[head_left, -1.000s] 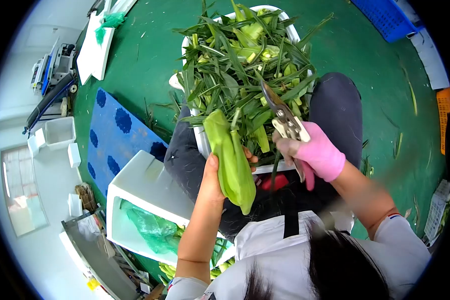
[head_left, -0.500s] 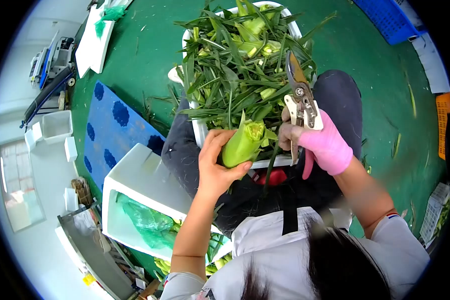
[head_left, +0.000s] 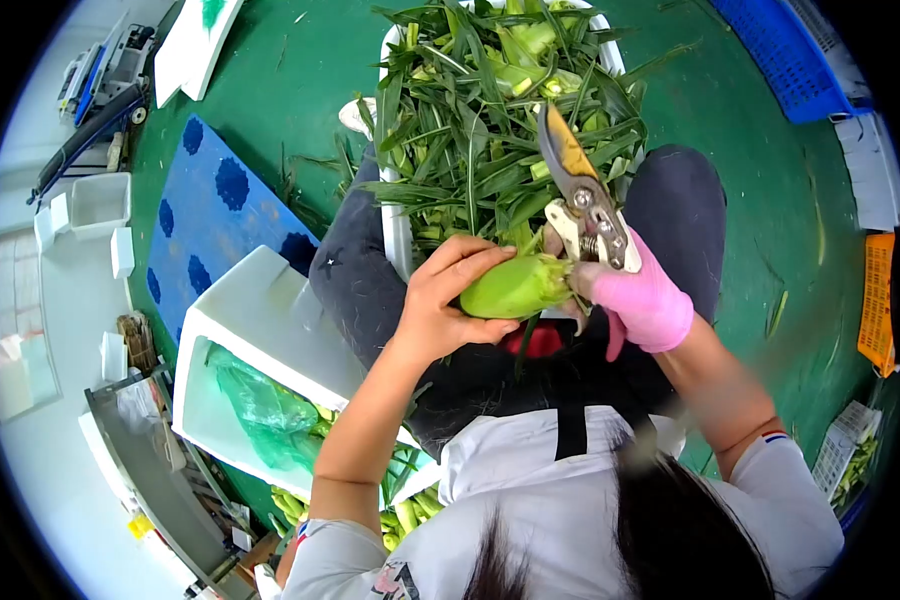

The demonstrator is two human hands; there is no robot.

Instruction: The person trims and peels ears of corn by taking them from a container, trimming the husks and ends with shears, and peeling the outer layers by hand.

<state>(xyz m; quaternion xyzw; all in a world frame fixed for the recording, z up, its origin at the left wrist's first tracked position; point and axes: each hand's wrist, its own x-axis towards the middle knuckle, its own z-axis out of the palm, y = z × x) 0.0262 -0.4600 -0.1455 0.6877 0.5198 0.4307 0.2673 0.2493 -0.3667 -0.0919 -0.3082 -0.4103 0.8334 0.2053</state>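
Observation:
My bare left hand [head_left: 448, 300] is closed around a green corn ear [head_left: 515, 288], held nearly level with its cut end toward the right. My right hand [head_left: 642, 295], in a pink glove, holds pruning shears [head_left: 585, 200] with the blade pointing up and away. The gloved fingertips are at the ear's cut end; whether they grip it I cannot tell. Just beyond both hands stands a white tub [head_left: 398, 240] between the knees, heaped with green husks and leaves [head_left: 490, 140].
A white foam box [head_left: 270, 300] with a green plastic bag lies at the left, near a blue spotted mat [head_left: 215, 220]. More corn [head_left: 410, 515] lies below it. Blue [head_left: 785, 60] and orange [head_left: 877, 300] crates and a grey basket [head_left: 845, 450] are at the right.
The corn ear has turned from upright to cut end up, then to nearly level, pointing right. The gloved hand's fingertips have come to its end. The view has shifted slightly.

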